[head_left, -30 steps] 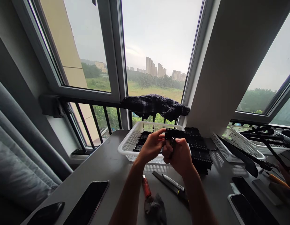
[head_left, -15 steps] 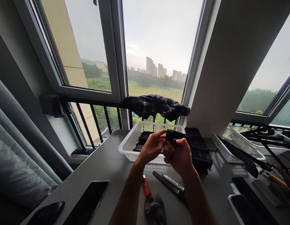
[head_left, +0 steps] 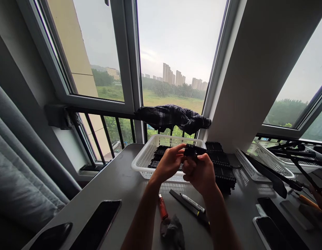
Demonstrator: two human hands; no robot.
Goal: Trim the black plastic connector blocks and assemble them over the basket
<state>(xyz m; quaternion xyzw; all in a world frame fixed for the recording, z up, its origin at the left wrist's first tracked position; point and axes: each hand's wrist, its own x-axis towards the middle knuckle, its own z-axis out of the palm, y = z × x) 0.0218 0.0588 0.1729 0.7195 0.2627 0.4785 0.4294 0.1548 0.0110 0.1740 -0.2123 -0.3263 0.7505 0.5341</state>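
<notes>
1. Pinching the small black part [head_left: 191, 150] with the fingertips, the left hand [head_left: 170, 161] holds its left end; the right hand [head_left: 202, 170] is curled below and to the right, thumb up against the part. Whether the right fingers also grip something else is hidden.
2. The part is held up at the dial's centre, over the white basket [head_left: 140, 167].
3. For good work here, the left grip is best firm but light, the wrists level, and the right thumb's pressure small and even; thin plastic, if that is what it is, could slip or snap. Turning it toward the window [head_left: 176, 41] at 12 o'clock would help in this dim light.
4. On the grey table [head_left: 121, 187], dark stacked pieces [head_left: 222, 166] lie at 3 o'clock, a white marker [head_left: 193, 203] at 6, a red tool [head_left: 163, 207] at 7, a phone [head_left: 98, 222] at 8.
5. Around it, a plaid cloth [head_left: 173, 116] drapes the railing near 12, a curtain [head_left: 22, 166] hangs at 9, and another person's hand [head_left: 319, 198] shows between 3 and 4.
</notes>
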